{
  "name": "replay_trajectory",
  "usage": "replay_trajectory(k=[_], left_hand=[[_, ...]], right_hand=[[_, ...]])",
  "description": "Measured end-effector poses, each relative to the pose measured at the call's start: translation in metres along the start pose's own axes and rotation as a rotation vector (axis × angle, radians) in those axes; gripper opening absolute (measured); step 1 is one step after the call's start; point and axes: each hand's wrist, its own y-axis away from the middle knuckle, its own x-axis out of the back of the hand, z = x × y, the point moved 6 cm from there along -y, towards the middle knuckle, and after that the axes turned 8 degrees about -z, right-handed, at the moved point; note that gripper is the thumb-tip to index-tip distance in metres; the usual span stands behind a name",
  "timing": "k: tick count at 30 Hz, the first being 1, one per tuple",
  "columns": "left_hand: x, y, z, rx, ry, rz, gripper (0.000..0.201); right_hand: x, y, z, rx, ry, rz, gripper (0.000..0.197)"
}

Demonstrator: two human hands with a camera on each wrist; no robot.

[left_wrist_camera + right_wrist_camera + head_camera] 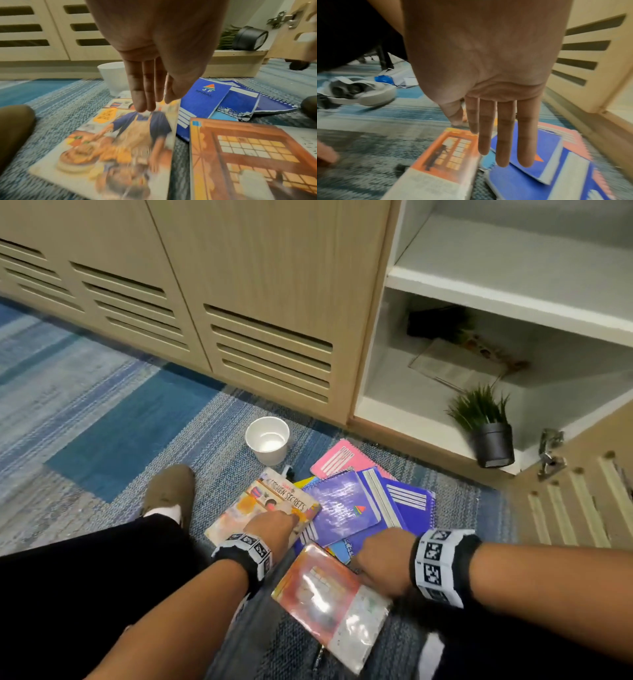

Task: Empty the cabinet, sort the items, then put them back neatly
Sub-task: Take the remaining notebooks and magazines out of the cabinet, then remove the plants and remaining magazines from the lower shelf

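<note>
The left hand (274,528), fingers straight, touches the "KITCHEN SECRETS" book (239,520) on the carpet (113,440). The right hand (383,559), fingers flat, reaches over the blue "JF SPIRAL" notebook (204,98).

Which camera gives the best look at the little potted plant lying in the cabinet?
The head view: the potted plant shows whole, tipped over on the cabinet's bottom shelf. The left wrist view catches only its dark pot and some leaves at the edge. The right wrist view misses it.

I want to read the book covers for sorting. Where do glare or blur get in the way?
Head view: glare whitens the orange book, while the Kitchen Secrets cookbook title reads. Left wrist view: the cookbook cover is smeared. Right wrist view: motion blur streaks the blue notebooks.
</note>
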Motion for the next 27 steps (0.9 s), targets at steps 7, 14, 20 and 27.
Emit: replay_trajectory(k=[7,14,20,27], left_hand=[[0.061,-0.022,0.057,-0.102,-0.127,0.071,0.025],[0.176,-0.057,0.122,-0.212,-0.191,0.261,0.026],[0.252,-0.112,0.162,-0.254,-0.226,0.343,0.024],[0.296,-0.196,0.187,-0.255,-0.212,0.348,0.024]], right_hand=[[0.016,-0.003,0.103,-0.229,-0.147,0.004,0.035],[0.040,0.045,0.245,-0.548,-0.388,0.229,0.031],[0.032,0.060,0.322,-0.764,-0.506,0.292,0.022],[0.001,0.040,0.402,-0.947,-0.825,0.354,0.081]])
